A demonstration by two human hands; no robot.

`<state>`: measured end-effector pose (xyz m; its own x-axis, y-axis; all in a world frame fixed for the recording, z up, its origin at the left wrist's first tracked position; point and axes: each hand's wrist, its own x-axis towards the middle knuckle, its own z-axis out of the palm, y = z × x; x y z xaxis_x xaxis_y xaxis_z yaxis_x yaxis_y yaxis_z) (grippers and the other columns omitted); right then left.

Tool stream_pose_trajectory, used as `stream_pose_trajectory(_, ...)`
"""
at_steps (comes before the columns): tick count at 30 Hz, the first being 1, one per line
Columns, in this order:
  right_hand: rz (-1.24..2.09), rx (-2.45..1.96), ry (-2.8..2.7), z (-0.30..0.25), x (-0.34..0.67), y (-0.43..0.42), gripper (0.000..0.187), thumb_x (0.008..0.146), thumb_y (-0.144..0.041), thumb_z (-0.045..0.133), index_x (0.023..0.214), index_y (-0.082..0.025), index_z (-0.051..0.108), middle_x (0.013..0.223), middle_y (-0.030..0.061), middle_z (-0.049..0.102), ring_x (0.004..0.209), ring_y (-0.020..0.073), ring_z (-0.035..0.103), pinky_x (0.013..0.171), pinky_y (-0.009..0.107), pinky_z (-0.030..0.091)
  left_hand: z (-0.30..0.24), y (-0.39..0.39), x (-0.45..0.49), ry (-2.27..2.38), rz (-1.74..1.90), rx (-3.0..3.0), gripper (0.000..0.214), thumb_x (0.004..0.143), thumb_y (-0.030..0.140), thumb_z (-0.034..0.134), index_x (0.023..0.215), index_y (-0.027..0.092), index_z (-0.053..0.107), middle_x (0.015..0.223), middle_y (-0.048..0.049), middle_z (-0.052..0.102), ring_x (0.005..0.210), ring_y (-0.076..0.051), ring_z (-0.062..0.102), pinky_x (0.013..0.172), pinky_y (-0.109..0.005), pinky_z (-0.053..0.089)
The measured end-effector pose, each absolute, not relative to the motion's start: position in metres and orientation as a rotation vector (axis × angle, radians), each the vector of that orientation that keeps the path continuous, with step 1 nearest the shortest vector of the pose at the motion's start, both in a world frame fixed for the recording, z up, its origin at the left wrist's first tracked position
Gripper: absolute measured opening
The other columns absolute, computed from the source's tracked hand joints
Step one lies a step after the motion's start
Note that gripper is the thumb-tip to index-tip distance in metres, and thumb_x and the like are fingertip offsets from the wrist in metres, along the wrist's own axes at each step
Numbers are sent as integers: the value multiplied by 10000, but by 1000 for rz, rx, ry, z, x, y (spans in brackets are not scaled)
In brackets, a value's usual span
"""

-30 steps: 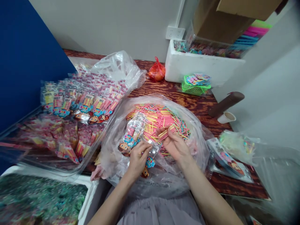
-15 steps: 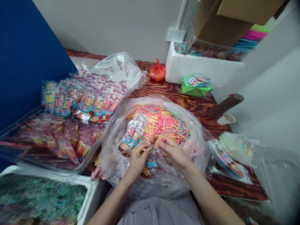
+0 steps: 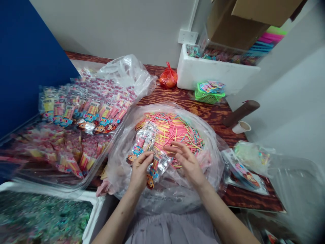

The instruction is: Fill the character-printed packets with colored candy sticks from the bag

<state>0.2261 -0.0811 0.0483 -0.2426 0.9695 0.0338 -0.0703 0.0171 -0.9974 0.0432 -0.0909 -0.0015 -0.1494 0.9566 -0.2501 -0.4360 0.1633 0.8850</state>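
Observation:
My left hand (image 3: pixel 140 169) pinches the edge of a small clear packet (image 3: pixel 154 172) with a cartoon face and blue lettering at its lower end. A few pink and yellow sticks show inside it. To the right of the packet, my right hand (image 3: pixel 190 164) is open, its fingers apart and nothing visible in them. Beneath both hands, a large clear plastic bag (image 3: pixel 215 176) spreads open around a heap of thin pink, yellow and blue sticks (image 3: pixel 177 128). Several similar filled packets (image 3: pixel 144 135) lie overlapping on the left of the heap.
At left, a clear tub (image 3: pixel 88 183) holds many filled packets (image 3: pixel 68 149). A foam box (image 3: pixel 98 203) stands below it. Behind are a red bag of fruit (image 3: pixel 168 78), a green basket (image 3: pixel 209 97) and a white foam box (image 3: pixel 215 73). A paper cup (image 3: pixel 241 127) stands at right.
My right hand has let go of the sticks it held at the packet and opened. Sticks now show inside the packet, which my left hand has shifted slightly left.

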Motion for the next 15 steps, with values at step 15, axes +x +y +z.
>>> stream_pose_trajectory(15,196,-1350,-2475,-8,270,-67,181,890,-94,499,875,-174,661,975,127,612,927,255,517,788,371,428,7,-94,40,1163,1367,861,142,746,325,723,813,202,748,834,-7,691,812,-143,603,777,-240,454)
